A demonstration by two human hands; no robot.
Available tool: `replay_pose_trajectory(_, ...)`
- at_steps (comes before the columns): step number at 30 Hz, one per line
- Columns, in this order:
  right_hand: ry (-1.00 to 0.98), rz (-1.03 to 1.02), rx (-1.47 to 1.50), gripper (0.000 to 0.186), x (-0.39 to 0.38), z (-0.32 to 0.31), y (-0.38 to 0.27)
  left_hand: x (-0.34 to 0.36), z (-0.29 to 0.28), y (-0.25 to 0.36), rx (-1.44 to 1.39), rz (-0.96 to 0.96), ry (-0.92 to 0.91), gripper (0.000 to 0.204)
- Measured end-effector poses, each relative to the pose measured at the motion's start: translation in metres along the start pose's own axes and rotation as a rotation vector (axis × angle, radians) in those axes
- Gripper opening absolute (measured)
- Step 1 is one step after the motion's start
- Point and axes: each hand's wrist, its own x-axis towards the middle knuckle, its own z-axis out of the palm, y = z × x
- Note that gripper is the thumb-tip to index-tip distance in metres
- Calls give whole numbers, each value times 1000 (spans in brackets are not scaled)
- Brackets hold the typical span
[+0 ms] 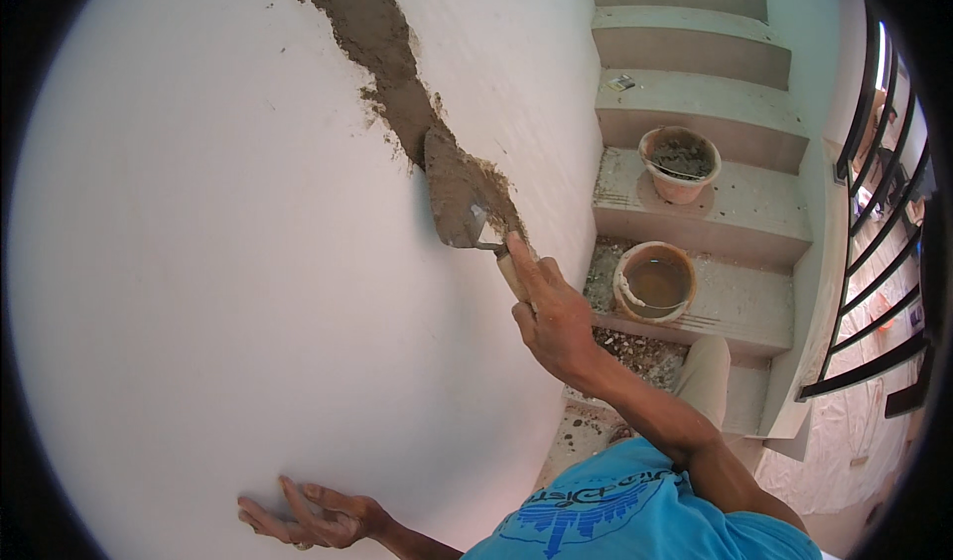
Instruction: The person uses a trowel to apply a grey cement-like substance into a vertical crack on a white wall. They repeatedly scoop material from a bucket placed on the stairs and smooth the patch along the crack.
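My right hand (556, 312) is closed round the wooden handle of a trowel (455, 195), its index finger stretched along the handle. The mortar-smeared blade lies against or very close to a strip of wet grey mortar (382, 69), which runs down the white wall (248, 292) from the upper edge. Below the blade's far end the strip narrows and looks rougher. Low on the wall, my left hand (316, 516) has its fingers spread and holds nothing. Its fingertips are at the wall surface.
To the right, concrete stairs (700, 91) climb away. One step holds a bucket of mortar (680, 163); a lower one holds a bucket of murky water (655, 282). Loose rubble (645, 363) lies by my leg. A black metal railing (874, 262) borders the stairs at far right.
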Motion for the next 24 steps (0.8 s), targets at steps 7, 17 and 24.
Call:
replay_pose_trajectory(7, -151, 82, -133, 87, -43, 6, 28, 2, 2, 2, -14, 14, 7, 26)
replay_pose_trajectory(17, 12, 2, -30, 89, 26, -15, -6, 0, 2, 0, -12, 9, 18, 27)
replay_pose_trajectory(24, -138, 78, -63, 90, -29, -5, 26, 4, 2, 2, -22, 8, 38, 29)
